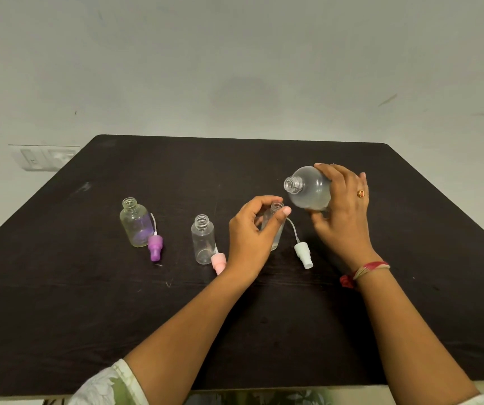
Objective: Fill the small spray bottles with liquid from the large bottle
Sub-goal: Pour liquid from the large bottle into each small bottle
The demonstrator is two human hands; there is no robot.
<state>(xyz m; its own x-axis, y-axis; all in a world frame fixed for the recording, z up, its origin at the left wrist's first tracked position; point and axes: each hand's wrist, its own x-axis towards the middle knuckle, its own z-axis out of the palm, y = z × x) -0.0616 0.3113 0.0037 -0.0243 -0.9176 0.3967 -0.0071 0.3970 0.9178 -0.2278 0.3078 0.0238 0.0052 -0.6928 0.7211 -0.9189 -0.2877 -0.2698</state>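
Your right hand (pixel 341 211) grips the large bottle (pixel 308 188), tilted with its open mouth pointing left and just above the small bottle (pixel 274 226) that your left hand (pixel 253 229) holds upright on the table (pixel 59 287). Its neck stands just left of and below that mouth.

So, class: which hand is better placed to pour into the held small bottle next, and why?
Right. The right hand grips the large bottle, tilted with its open mouth toward the small bottle, which the left hand holds upright.
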